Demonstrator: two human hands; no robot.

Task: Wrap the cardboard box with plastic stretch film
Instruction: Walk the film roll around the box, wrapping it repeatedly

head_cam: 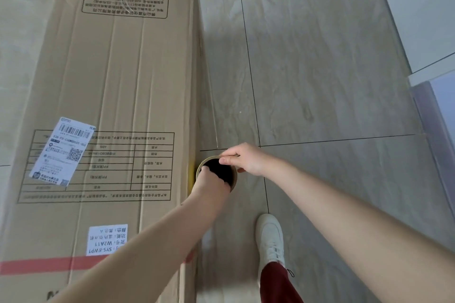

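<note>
Long box [118,81] lies flat on floor [320,69]. Film roll [225,172] seen end-on, just beside box's R side. L grip [210,181]: fingers curled inside roll core. R grip [246,158]: thumb + fingers pinch roll rim.

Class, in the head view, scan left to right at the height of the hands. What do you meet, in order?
Shipping label on the cardboard box → film roll → right hand → floor tile → pale panel. The left hand, reaching into the roll, overlaps it and is left out.
</note>
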